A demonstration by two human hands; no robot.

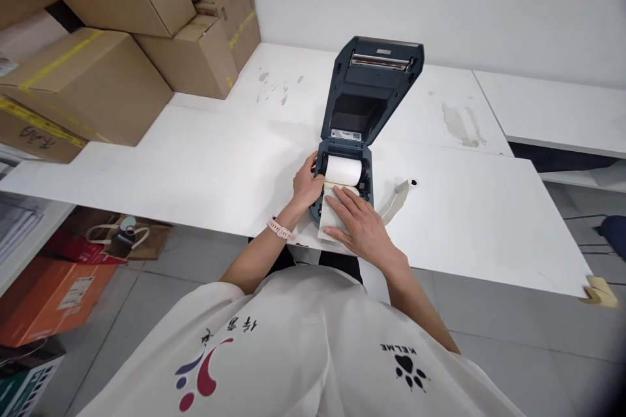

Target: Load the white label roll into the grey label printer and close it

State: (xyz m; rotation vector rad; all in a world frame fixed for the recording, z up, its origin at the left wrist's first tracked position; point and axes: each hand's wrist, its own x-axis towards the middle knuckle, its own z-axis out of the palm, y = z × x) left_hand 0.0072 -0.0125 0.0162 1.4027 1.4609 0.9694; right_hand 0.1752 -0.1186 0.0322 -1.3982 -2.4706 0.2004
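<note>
White table, brown cardboard boxes stacked on its left end. Label printer sits near the table's front edge, straight ahead of the wearer, lid raised and leaning back. Probably moderately heavy, rigid plastic, steady on its base; best held by the lower body's side walls, not by the hinged lid or the inner parts, which look more delicate.

Right hand lies over the printer's front, fingers extended and pressed on paper. Left hand is at the printer's left wall, fingers outside, thumb by the paper; can't tell if it's clamped or only resting. Hands near each other, not touching.

White paper roll sits inside the printer: likely light, turns easily, best handled by its ends. Paper strip hangs over the front: thin, bendy, likely creases or tears; press flat or take by the edges. Loose curled strip with a small dark-centred core lies right of the printer.

Hard to see: boxes cut off at left; printer's front mostly under the right hand; left fingertips partly hidden; strip's middle covered; lid sticker unreadable.
</note>
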